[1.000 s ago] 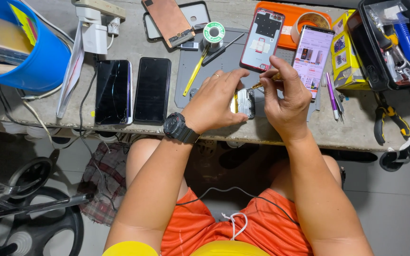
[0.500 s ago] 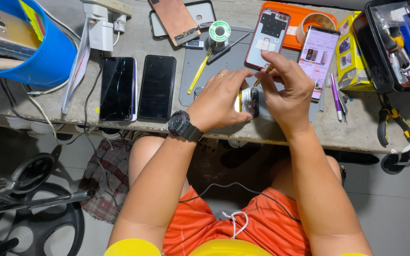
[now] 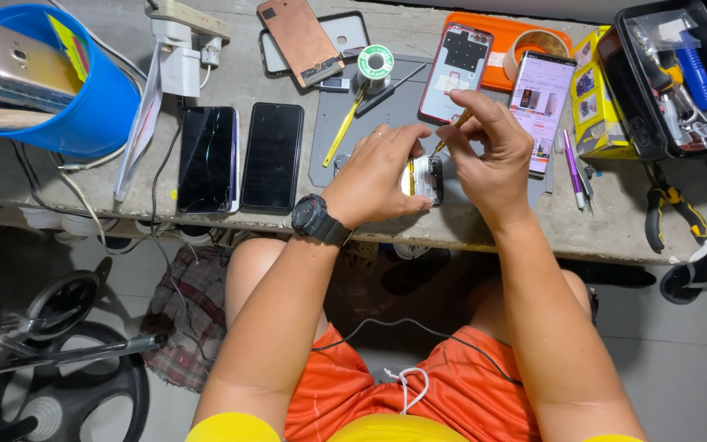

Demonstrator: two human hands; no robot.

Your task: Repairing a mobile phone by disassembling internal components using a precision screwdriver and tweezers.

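Both hands have barely shifted since a sec ago, same grip on the small device at bench edge.

L hand is curled round the small device, pinning it on the grey mat; R hand pinches a thin yellow tool w/ tip at it. Two dark phones lie left, lit phone and opened phone just behind my knuckles, pliers far right.

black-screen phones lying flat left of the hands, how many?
2: cracked phone and, on its right, dark phone, both left of the left hand. Other devices lie farther back.
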